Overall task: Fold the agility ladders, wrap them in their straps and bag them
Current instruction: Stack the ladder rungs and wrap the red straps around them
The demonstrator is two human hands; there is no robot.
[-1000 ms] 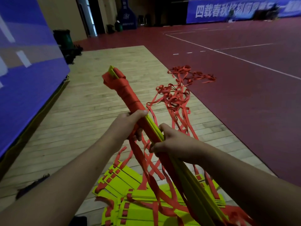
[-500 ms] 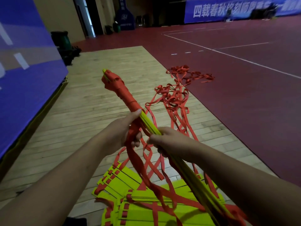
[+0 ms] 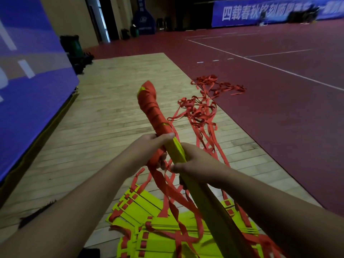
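One bundle of folded ladder rungs (image 3: 178, 148) is held up over the wooden floor (image 3: 111, 101), tilted, its far end pointing away and to the left. That far end is bound tight in many turns of red strap (image 3: 151, 108); the near length shows bare yellow-green.

Two hands hold it, close together. The left hand (image 3: 147, 151) grips the bundle just where the wrapping ends; its fingers (image 3: 161, 162) are curled round both the bundle and a length of strap, and the thumb lies flat on top. The right hand (image 3: 197, 164) grips the bare rungs just behind it, closed round them, its thumb pointing toward the left hand. From the left hand loose strap (image 3: 163, 185) hangs down in several strands to the floor.

On the wooden floor below the forearms lie two groups of flat rungs: one fanned pile (image 3: 137, 205) and one squarer stack (image 3: 163, 241), both threaded with red. The number of rungs cannot be told.

Two tangles of red strap lie farther off: one (image 3: 200, 108) near the right edge of the wooden floor, one (image 3: 217, 84) over that edge on the red court (image 3: 279, 127).

A blue wall pad (image 3: 28, 71) runs along the left edge, and one green bin (image 3: 71, 45) stands at its far end. One blue banner (image 3: 260, 12) hangs on the far wall.
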